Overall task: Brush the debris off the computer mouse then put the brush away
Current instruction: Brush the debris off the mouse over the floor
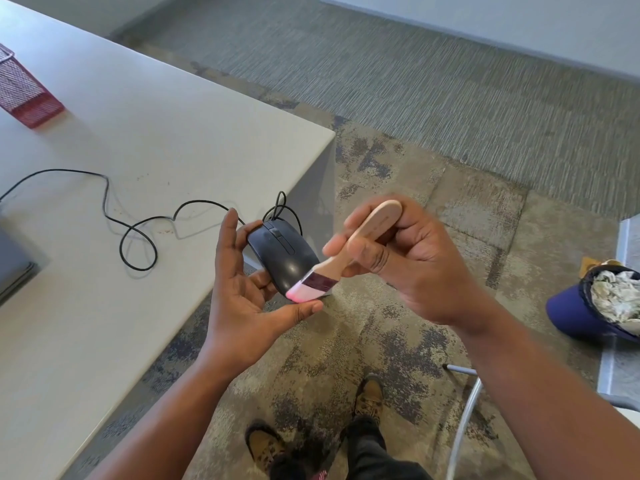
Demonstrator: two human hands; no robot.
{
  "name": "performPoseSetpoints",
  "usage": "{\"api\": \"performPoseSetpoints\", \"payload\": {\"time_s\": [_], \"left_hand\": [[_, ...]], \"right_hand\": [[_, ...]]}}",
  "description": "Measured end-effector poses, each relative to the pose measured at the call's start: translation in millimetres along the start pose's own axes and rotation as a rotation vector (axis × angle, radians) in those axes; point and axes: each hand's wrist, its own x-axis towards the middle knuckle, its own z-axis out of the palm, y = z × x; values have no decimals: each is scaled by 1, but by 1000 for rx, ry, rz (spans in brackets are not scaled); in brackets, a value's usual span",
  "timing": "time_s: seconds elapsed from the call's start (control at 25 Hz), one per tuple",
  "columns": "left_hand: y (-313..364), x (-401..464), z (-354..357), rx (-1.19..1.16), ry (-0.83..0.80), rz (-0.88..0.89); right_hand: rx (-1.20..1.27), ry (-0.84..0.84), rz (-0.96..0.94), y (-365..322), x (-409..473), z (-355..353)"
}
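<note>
A patterned carpet (398,209) is filling the right and far parts of the scene, and a pale table (114,140) is taking up the left, its corner pointing toward the middle. A blue bin (575,313) stuffed with crumpled paper is being seen at the right edge, well apart from the table. A red mesh holder (24,95) is standing on the far left of the table.

Just off the near edge of the table, the black computer mouse (280,254) is being held above the carpet in the left hand (242,296), the fingers curled around its left side and the thumb pressed under its near end. Its black cable (114,216) is trailing in loops leftward across the table.

The brush (346,251) is being gripped by its wooden handle in the right hand (405,268), the fingers wrapped tightly around it. The pink bristles (303,291) are being pressed against the near right end of the mouse.
</note>
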Motion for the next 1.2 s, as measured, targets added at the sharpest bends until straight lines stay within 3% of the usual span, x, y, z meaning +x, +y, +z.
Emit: {"api": "performPoseSetpoints", "payload": {"time_s": [0.16,0.32,0.48,0.64,0.8,1.08,1.2], "left_hand": [[-2,0,-2,20,-4,0],[-2,0,-2,-6,-2,-15],[-2,0,-3,8,1,11],[-2,-2,-4,28,-7,26],[-1,-1,-1,59,-19,29],[-2,0,1,59,-14,30],[-4,-2,-4,82,-22,36]], "right_hand": [[-237,-48,29,-17,0,-10],[-128,-101,-36,-21,4,5],[-266,-142,-11,-18,3,2],[-353,-66,67,-24,3,-15],[-197,-25,-48,-22,11,15],[-426,-129,46,-24,11,14],[-496,-76,74,-31,13,-13]]}}
